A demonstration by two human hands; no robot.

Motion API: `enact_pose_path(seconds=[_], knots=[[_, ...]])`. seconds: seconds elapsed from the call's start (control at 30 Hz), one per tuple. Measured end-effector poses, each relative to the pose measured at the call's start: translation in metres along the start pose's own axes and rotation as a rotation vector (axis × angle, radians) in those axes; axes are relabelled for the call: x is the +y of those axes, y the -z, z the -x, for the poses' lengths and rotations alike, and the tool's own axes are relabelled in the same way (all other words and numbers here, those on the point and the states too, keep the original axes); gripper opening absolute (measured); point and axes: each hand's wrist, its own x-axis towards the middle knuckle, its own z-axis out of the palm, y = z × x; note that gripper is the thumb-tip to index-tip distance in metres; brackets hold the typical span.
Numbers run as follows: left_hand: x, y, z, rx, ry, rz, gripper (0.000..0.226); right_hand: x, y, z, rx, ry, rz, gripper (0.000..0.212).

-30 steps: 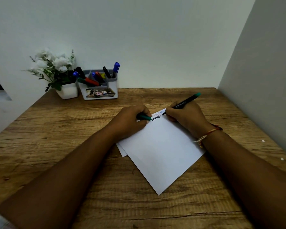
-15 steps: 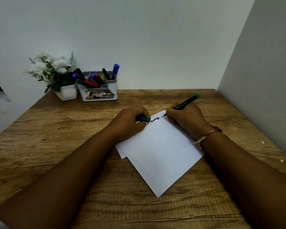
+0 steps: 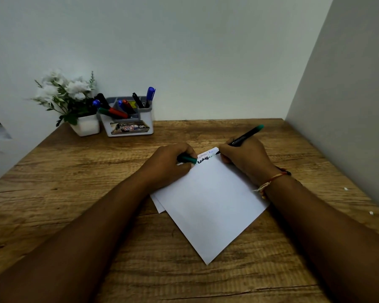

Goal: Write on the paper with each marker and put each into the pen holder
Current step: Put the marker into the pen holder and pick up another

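Observation:
A white paper (image 3: 208, 200) lies tilted on the wooden desk (image 3: 64, 193), with lines of handwriting near its far corner. My right hand (image 3: 243, 160) grips a black marker with a green end (image 3: 246, 134), its tip on the paper's far corner. My left hand (image 3: 171, 165) rests on the paper's left edge and holds the marker's green cap (image 3: 187, 159). The grey-and-white pen holder (image 3: 129, 125) stands at the back left with several markers in it.
A white pot of white flowers (image 3: 74, 106) stands just left of the pen holder. Walls close the desk at the back and on the right (image 3: 348, 106). A second sheet (image 3: 159, 206) pokes out under the paper.
My right hand and the marker tip have crept right along the writing line. The left hand with the cap has stayed put.

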Motion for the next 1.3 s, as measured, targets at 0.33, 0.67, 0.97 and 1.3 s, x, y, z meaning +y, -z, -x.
enact_pose_path(seconds=[0.33,0.67,0.97,1.3], knots=[[0.001,0.000,0.000,0.006,0.003,-0.011,0.023,0.000,-0.001,-0.002,0.023,-0.055,-0.009,0.025],[0.002,0.000,0.001,0.016,0.008,-0.023,0.022,-0.003,0.001,0.001,-0.021,-0.035,0.030,0.021],[0.006,0.001,0.002,0.019,0.018,0.009,0.021,-0.001,0.002,-0.002,0.028,-0.103,-0.067,0.023],[0.017,0.014,-0.001,0.233,0.056,0.278,0.021,-0.027,0.018,0.014,-0.151,-0.021,-0.804,0.015]])
